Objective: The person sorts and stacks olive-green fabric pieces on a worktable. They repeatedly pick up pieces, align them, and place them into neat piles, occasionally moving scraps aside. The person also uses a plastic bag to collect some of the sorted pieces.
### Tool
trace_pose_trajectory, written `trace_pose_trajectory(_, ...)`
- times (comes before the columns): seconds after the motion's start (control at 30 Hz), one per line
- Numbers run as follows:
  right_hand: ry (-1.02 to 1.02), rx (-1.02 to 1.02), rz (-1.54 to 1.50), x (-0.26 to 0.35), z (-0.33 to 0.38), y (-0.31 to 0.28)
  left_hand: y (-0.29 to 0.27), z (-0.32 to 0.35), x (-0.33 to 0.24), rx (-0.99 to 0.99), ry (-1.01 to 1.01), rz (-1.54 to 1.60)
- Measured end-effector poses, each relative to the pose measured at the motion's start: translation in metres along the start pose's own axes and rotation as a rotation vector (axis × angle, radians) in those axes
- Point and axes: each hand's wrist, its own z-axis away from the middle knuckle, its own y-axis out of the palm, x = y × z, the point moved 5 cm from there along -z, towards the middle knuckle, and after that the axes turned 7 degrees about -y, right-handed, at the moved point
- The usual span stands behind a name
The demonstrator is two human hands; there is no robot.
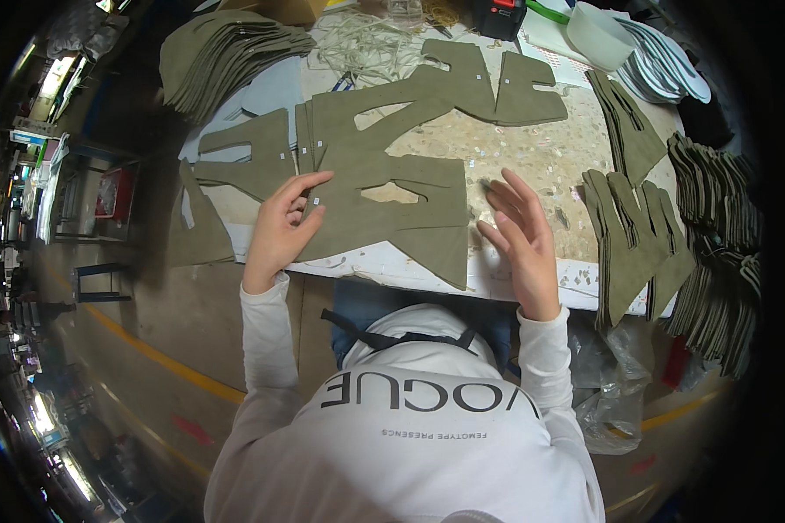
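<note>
In front of me lies a flat olive-green cut piece (432, 235) of soft sheet material with a long slot in it. My left hand (281, 225) rests at its left edge, index finger stretched out and thumb apart, with nothing visible held. Near the thumb sits a small white sticker (317, 201) on the olive material. My right hand (523, 240) hovers over the table to the right of the piece, fingers spread and holding nothing. More slotted olive pieces (467, 74) with white stickers lie beyond, and others (244, 148) overlap at the left.
Fanned stacks of olive pieces (222, 57) lie at the far left, with more (720, 200) hanging at the right edge. Behind are tangled white strips (366, 44), a white bowl (600, 37) and a black-and-red box (500, 16). The worktop (532, 139) is speckled with scraps.
</note>
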Motion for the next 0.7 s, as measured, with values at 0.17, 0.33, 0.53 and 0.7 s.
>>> trace_pose_trajectory(0.17,-0.112,0.006,0.122,-0.011,-0.008,0.019,0.000,0.002,0.010,-0.024,0.011,0.037)
trace_pose_trajectory(0.33,-0.093,0.194,0.265,-0.013,-0.001,0.027,0.000,0.003,0.004,-0.013,0.031,0.034)
trace_pose_trajectory(0.53,-0.017,0.151,0.234,0.062,0.017,-0.041,0.003,0.021,0.003,0.024,-0.039,0.013)
trace_pose_trajectory(0.7,-0.179,0.134,0.275,0.131,0.036,-0.066,0.004,0.040,0.009,-0.144,-0.096,-0.044)
